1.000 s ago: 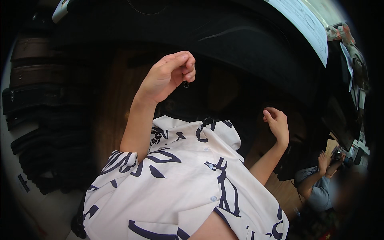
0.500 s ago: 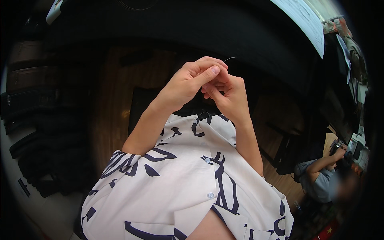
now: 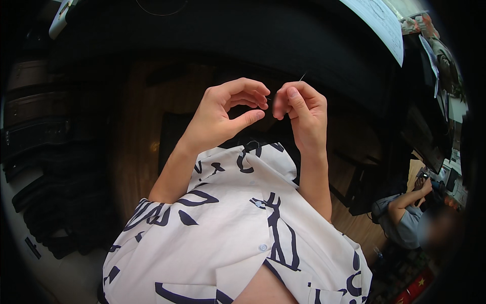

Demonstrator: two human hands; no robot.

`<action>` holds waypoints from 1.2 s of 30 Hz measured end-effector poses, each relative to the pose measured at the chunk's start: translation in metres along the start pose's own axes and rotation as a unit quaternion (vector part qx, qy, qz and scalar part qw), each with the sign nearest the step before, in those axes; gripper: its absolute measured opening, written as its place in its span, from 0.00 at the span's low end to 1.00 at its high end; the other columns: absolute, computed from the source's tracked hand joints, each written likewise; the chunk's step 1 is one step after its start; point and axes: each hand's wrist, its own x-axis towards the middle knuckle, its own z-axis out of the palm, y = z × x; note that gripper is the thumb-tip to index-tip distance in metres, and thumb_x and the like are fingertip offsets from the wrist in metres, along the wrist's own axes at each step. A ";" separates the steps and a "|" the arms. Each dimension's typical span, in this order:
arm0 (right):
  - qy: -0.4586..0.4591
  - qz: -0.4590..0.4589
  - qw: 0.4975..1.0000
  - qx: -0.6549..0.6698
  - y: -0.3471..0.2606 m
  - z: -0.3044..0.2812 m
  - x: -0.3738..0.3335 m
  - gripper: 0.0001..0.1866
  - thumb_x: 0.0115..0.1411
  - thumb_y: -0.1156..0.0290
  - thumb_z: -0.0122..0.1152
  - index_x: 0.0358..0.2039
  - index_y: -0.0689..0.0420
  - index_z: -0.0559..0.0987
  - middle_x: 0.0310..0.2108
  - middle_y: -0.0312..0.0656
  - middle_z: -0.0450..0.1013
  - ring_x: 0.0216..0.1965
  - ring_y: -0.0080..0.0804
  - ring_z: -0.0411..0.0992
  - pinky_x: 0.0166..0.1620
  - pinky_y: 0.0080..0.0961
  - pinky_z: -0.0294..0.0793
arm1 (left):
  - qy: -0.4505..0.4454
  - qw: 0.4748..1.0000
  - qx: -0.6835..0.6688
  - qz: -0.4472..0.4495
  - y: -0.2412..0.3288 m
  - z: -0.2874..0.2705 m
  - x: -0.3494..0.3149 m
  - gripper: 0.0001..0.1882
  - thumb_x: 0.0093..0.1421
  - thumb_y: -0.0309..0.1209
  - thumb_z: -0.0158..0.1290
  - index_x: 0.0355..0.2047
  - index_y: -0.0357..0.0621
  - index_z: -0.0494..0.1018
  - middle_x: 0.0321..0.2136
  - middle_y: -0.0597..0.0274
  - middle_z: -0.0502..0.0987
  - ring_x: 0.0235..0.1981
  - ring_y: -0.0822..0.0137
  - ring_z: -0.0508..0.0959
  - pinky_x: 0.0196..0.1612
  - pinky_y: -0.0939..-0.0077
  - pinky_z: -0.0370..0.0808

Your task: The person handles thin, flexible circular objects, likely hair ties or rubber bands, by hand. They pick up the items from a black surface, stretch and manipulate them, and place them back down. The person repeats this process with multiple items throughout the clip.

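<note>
In front of my chest, my left hand [image 3: 223, 109] is curved with its thumb and fingers apart, and nothing shows in its grip. Just to the right of its fingertips, my right hand [image 3: 306, 111] pinches a thin strand between thumb and forefinger. The end of this strand [image 3: 302, 77] sticks up past the forefinger; whether it is wire or thread I cannot tell. A short fine bit of strand also shows in the gap between the two hands. Some right fingers are smeared by motion.
A dark table [image 3: 243, 45] spans the far side. On it lie a thin curved strand [image 3: 162, 13], a printed white sheet [image 3: 377, 30] and a pale tray-like object [image 3: 62, 19]. A person [image 3: 405, 213] sits at the far right. Dark stacked items [image 3: 50, 202] stand at the left.
My hands, which were together, have come apart. The left has opened and moved left; the right has moved slightly right, keeping the thin strand.
</note>
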 end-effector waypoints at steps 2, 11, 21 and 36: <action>0.021 -0.027 0.999 -0.027 0.000 0.002 -0.001 0.11 0.69 0.70 0.58 0.36 0.65 0.82 0.27 0.41 0.79 0.26 0.25 0.78 0.30 0.18 0.77 | 0.016 1.000 0.002 0.009 0.002 0.002 0.000 0.13 0.60 0.20 0.62 0.46 0.36 0.78 0.40 0.56 0.81 0.42 0.65 0.83 0.52 0.71 0.79; -0.003 -0.225 0.917 -0.329 -0.001 0.010 -0.005 0.06 0.58 0.77 0.66 0.36 0.61 0.86 0.27 0.41 0.81 0.25 0.26 0.78 0.28 0.19 0.75 | 0.073 0.995 -0.065 0.011 0.004 0.004 0.000 0.06 0.62 0.19 0.59 0.41 0.35 0.80 0.34 0.58 0.83 0.36 0.69 0.84 0.47 0.76 0.81; -0.060 -0.180 0.954 -0.232 0.008 0.009 -0.005 0.25 0.56 0.77 0.64 0.56 0.57 0.80 0.27 0.40 0.82 0.24 0.24 0.78 0.28 0.18 0.76 | 0.049 0.991 -0.122 -0.009 -0.002 0.006 -0.002 0.08 0.69 0.29 0.54 0.45 0.38 0.76 0.30 0.62 0.82 0.32 0.73 0.81 0.38 0.80 0.77; -0.184 -0.018 0.983 0.011 0.014 0.017 -0.015 0.16 0.63 0.71 0.57 0.50 0.57 0.84 0.21 0.32 0.73 0.18 0.16 0.63 0.24 0.16 0.59 | 0.031 0.988 -0.144 -0.050 -0.006 -0.003 0.000 0.10 0.71 0.34 0.53 0.46 0.41 0.73 0.27 0.66 0.77 0.30 0.76 0.77 0.37 0.81 0.76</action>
